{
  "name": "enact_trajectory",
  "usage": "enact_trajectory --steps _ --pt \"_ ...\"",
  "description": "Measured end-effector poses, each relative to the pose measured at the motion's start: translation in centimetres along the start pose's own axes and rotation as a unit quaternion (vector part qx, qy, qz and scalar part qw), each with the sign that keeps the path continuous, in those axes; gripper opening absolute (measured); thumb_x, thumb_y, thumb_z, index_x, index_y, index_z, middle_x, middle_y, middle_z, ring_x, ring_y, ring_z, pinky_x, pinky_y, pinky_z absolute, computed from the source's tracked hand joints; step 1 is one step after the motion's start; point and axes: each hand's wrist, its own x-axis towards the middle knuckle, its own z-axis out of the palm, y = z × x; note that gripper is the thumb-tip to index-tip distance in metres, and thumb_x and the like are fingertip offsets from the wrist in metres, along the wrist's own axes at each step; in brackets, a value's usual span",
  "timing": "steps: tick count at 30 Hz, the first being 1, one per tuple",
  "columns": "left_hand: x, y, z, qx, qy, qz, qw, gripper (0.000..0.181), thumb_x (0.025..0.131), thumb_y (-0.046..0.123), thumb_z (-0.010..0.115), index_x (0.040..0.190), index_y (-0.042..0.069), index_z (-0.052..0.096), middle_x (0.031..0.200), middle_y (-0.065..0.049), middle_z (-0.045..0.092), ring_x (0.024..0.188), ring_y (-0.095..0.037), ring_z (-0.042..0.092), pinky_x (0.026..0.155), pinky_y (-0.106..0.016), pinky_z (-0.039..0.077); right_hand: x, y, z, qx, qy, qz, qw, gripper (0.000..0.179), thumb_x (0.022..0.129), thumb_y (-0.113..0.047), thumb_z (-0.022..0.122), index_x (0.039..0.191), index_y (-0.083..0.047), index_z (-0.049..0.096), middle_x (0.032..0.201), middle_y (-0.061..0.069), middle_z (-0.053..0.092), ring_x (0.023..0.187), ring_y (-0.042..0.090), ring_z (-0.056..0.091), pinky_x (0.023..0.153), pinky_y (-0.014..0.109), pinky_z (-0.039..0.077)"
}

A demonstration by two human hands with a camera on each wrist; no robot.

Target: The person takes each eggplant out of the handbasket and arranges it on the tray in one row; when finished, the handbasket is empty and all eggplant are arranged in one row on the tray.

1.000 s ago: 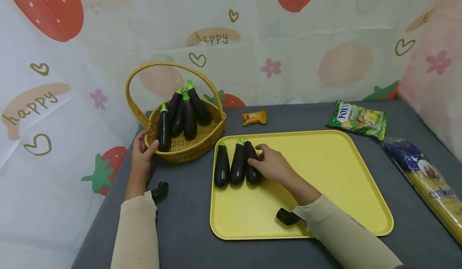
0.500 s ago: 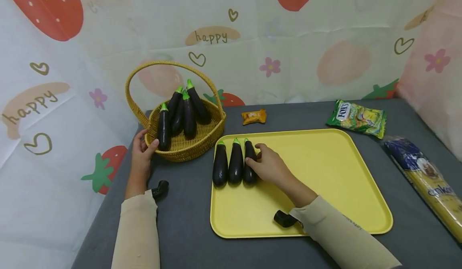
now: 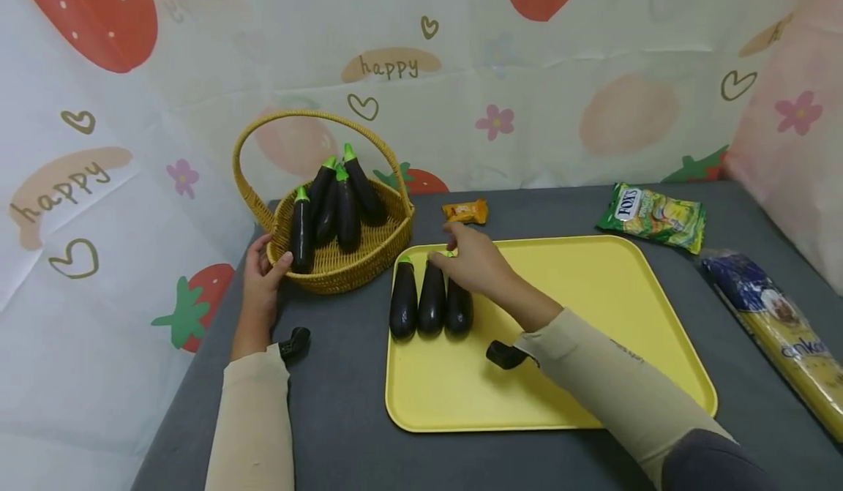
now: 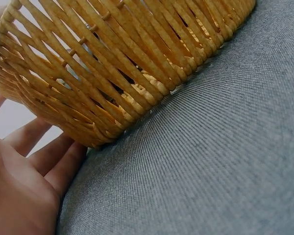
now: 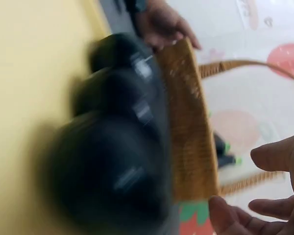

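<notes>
My left hand (image 3: 262, 286) holds the near-left side of a yellow wicker basket (image 3: 339, 281), thumb at the rim. In the left wrist view its fingers (image 4: 49, 154) lie against the woven outside wall. Several dark eggplants with green stems, one (image 3: 301, 235) apart at the left, lean inside. Three more lie side by side on the yellow tray (image 3: 593, 330): left (image 3: 403, 304), middle (image 3: 431, 304) and right (image 3: 459, 312). Over the upper ends of the middle and right ones is my right hand (image 3: 481, 263), covering part of them. The right wrist view shows its thumb and fingers (image 5: 224, 215) apart, nothing between them.
Behind the tray lies a small orange packet (image 3: 465, 211). A green candy bag (image 3: 652, 216) sits at the back right, and a long pasta package (image 3: 773, 337) runs along the right side. A printed cloth (image 3: 546, 147) hangs behind the grey table (image 3: 342, 403).
My right hand has left the right eggplant's side and moved up and slightly left, over the stem ends. All three tray eggplants shifted slightly left earlier. The left hand stays at the basket.
</notes>
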Motion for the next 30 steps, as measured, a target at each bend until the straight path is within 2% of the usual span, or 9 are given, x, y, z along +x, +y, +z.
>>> enact_trajectory --steps 3,6,9,12,16,20,23,26,30 --pt "0.1 0.0 0.0 -0.002 -0.004 0.007 1.0000 0.060 0.096 0.015 0.061 0.147 0.006 0.032 0.143 -0.026 0.040 0.114 -0.012 0.048 0.089 -0.019 0.039 2.5 -2.5 0.8 0.007 0.001 -0.041 0.9991 0.057 0.095 -0.043 0.061 0.141 -0.011 0.047 0.111 0.004 0.061 0.085 0.016 0.059 0.072 0.037 0.048" --pt "0.2 -0.2 0.2 -0.006 -0.008 0.011 0.9999 0.060 0.096 0.013 0.060 0.148 0.004 0.031 0.141 -0.028 0.040 0.110 -0.011 0.050 0.087 -0.019 0.040 4.8 -4.9 2.1 0.026 -0.003 -0.065 0.9975 0.052 0.096 -0.041 0.060 0.139 -0.012 0.050 0.108 0.001 0.061 0.081 0.014 0.058 0.069 0.034 0.048" --pt "0.2 -0.3 0.3 -0.009 -0.008 0.011 0.9999 0.059 0.097 0.010 0.059 0.147 0.003 0.030 0.140 -0.028 0.041 0.107 -0.010 0.051 0.086 -0.020 0.041 6.8 -6.9 4.0 0.057 -0.016 -0.076 0.9953 0.049 0.097 -0.037 0.061 0.137 -0.011 0.051 0.102 -0.002 0.061 0.075 0.013 0.059 0.066 0.032 0.048" --pt "0.8 -1.4 -0.2 -0.015 -0.002 0.015 0.9998 0.058 0.097 0.009 0.058 0.148 0.006 0.031 0.140 -0.025 0.042 0.109 -0.012 0.051 0.086 -0.021 0.041 8.6 -8.7 6.3 0.077 -0.035 -0.081 0.9931 0.048 0.097 -0.034 0.062 0.136 -0.008 0.052 0.096 -0.003 0.060 0.072 0.013 0.059 0.065 0.030 0.047" --pt "1.6 -2.8 -1.1 -0.025 0.007 0.023 0.9994 0.058 0.097 0.008 0.059 0.148 0.011 0.033 0.137 -0.019 0.046 0.110 -0.013 0.052 0.086 -0.021 0.042 10.6 -11.1 9.1 0.081 -0.074 -0.057 0.9923 0.050 0.096 -0.034 0.062 0.138 -0.008 0.051 0.105 0.001 0.063 0.088 0.014 0.061 0.076 0.030 0.048" --pt "1.4 -2.6 -1.6 -0.027 0.008 0.025 0.9993 0.057 0.096 0.008 0.060 0.147 0.011 0.034 0.134 -0.015 0.048 0.110 -0.012 0.052 0.085 -0.020 0.043 11.9 -13.0 11.5 0.105 -0.109 -0.013 0.9884 0.053 0.097 -0.032 0.063 0.142 -0.008 0.048 0.128 0.004 0.058 0.113 0.017 0.056 0.090 0.032 0.045" --pt "1.2 -2.4 -1.9 -0.027 0.018 0.022 0.9992 0.056 0.097 0.007 0.060 0.146 0.011 0.035 0.134 -0.015 0.048 0.112 -0.014 0.051 0.085 -0.019 0.043 12.5 -14.1 12.8 0.133 -0.138 0.005 0.9814 0.055 0.097 -0.027 0.062 0.145 -0.006 0.044 0.139 0.005 0.051 0.120 0.016 0.051 0.095 0.030 0.043" --pt "1.2 -2.4 -2.0 -0.026 0.018 0.022 0.9993 0.056 0.097 0.006 0.058 0.147 0.010 0.034 0.136 -0.018 0.046 0.114 -0.017 0.049 0.085 -0.019 0.042 12.6 -14.5 13.4 0.170 -0.167 0.025 0.9709 0.060 0.098 -0.022 0.061 0.149 -0.004 0.036 0.145 0.007 0.046 0.122 0.017 0.051 0.092 0.030 0.045" --pt "1.5 -2.6 -1.4 -0.028 -0.007 0.026 0.9992 0.057 0.097 0.005 0.056 0.148 0.010 0.030 0.138 -0.020 0.044 0.114 -0.017 0.050 0.087 -0.021 0.042 12.5 -14.3 13.3 0.241 -0.158 0.077 0.9545 0.063 0.098 -0.017 0.061 0.152 -0.005 0.031 0.150 0.008 0.038 0.124 0.021 0.051 0.086 0.032 0.050"
